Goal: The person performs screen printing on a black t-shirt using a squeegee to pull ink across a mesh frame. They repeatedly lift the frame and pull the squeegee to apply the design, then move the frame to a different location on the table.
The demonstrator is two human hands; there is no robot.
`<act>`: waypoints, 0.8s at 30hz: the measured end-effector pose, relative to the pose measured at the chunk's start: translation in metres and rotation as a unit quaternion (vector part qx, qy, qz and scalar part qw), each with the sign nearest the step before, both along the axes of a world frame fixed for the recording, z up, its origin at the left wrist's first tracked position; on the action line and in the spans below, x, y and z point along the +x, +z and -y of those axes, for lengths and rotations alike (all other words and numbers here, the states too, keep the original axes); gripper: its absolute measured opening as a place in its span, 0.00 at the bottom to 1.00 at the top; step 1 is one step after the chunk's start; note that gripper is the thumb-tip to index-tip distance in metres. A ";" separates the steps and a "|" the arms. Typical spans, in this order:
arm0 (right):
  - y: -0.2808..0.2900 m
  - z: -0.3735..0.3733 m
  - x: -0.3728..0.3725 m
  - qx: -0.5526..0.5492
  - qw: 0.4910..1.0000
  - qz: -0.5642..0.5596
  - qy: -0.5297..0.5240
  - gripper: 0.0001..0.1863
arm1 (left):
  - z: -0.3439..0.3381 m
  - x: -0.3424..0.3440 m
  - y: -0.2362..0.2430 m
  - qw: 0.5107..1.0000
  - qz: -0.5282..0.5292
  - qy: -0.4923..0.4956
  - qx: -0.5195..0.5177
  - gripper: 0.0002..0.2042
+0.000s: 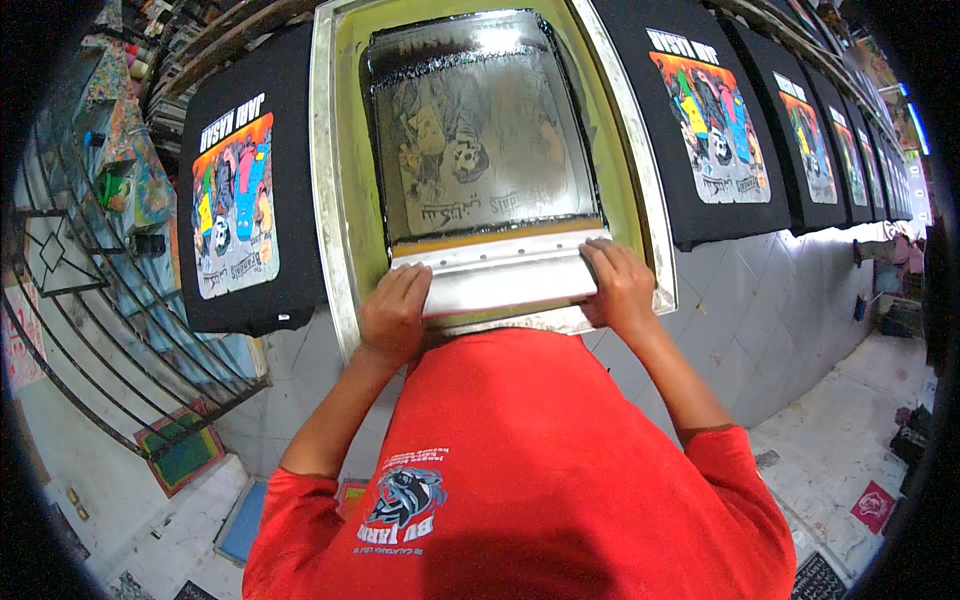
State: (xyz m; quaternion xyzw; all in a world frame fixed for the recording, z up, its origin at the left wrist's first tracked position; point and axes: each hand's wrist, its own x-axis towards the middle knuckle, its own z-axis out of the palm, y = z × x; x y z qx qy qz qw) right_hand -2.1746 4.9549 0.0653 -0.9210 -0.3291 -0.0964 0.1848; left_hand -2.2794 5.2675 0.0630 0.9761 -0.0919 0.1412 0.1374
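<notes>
Both ends of a wide squeegee (510,268) with a pale metal holder and a brownish blade are gripped, the left by my left hand (397,305), the right by my right hand (618,285). The squeegee lies across the near end of a screen printing frame (328,190) with a silver rim and yellow-green mesh border. Dark ink (460,57) is banked at the far end of the screen. Between it and the blade, a picture of figures shows through the grey, wet-looking mesh (490,140). My fingers curl over the holder; the thumbs are mostly hidden.
A black shirt (290,110) with a colourful print lies on a board to the left. More printed black shirts (725,205) line up to the right. Curved metal bars (110,370) stand at the left, above a small green-and-red framed screen (180,445). Tiled wall (730,310) runs below the boards.
</notes>
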 end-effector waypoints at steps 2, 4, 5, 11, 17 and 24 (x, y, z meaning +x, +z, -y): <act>-0.002 -0.008 0.031 -0.005 1.000 0.008 0.014 0.17 | -0.009 0.028 -0.001 1.000 -0.001 0.009 0.007 0.14; -0.007 -0.016 0.065 -0.008 0.999 0.035 0.021 0.18 | -0.021 0.055 -0.005 1.000 -0.027 0.014 0.001 0.19; -0.009 -0.020 0.081 -0.007 0.999 0.032 0.024 0.18 | -0.028 0.069 -0.008 1.000 -0.018 0.011 0.003 0.19; -0.023 -0.060 0.183 0.001 0.999 0.026 0.025 0.16 | -0.067 0.161 -0.022 0.999 -0.022 0.023 0.003 0.19; -0.029 -0.101 0.297 0.013 0.996 0.078 0.041 0.18 | -0.102 0.270 -0.016 0.998 0.043 0.019 0.028 0.16; 0.034 -0.139 0.381 -0.105 0.994 -0.027 0.032 0.16 | -0.146 0.352 0.044 0.994 -0.096 0.030 0.030 0.14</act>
